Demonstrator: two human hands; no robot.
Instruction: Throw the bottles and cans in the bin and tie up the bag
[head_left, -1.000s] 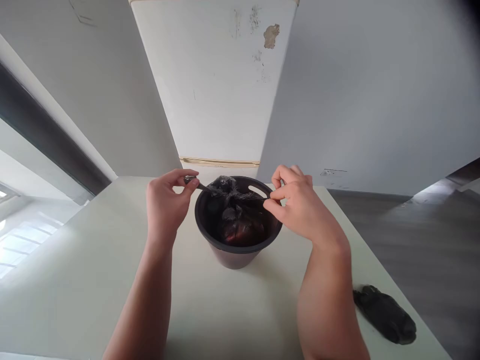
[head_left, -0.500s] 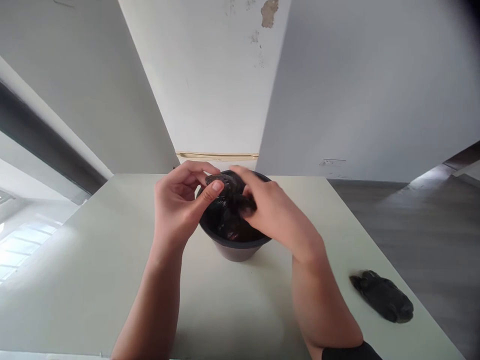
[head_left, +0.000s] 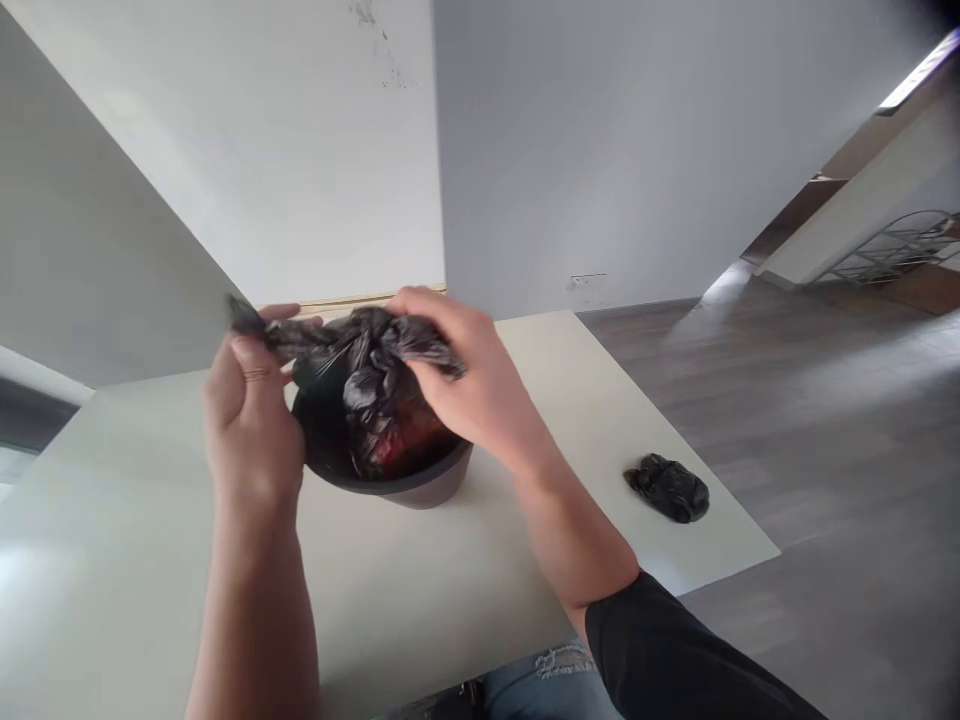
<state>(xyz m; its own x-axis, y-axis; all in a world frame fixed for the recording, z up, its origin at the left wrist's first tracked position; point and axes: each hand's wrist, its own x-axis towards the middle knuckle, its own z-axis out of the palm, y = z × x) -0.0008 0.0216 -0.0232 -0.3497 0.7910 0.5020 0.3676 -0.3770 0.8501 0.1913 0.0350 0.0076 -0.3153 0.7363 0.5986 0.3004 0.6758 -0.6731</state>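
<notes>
A knotted black plastic bag (head_left: 369,375) rises out of a dark round bin (head_left: 424,490) on the table, with something reddish showing through its thin film. My left hand (head_left: 255,400) is at the bin's left side, thumb and fingers closed on one twisted tail of the bag. On the other side of the knot, my right hand (head_left: 476,375) grips the bag's bunched end between thumb and fingers, above the bin's right rim. The bag's lower part is inside the bin, partly hidden.
A second, crumpled black bundle of plastic (head_left: 671,488) lies on the pale table (head_left: 390,580) near its right edge. Behind stand a white panel with a pale ledge and a grey wall (head_left: 570,150). Grey flooring (head_left: 810,430) extends to the right, with a metal rack beyond.
The bag's ends were stretched apart, then my hands came together at the knot; now they are apart again, holding its tails. The view has turned right, and the bag sits higher above the bin.
</notes>
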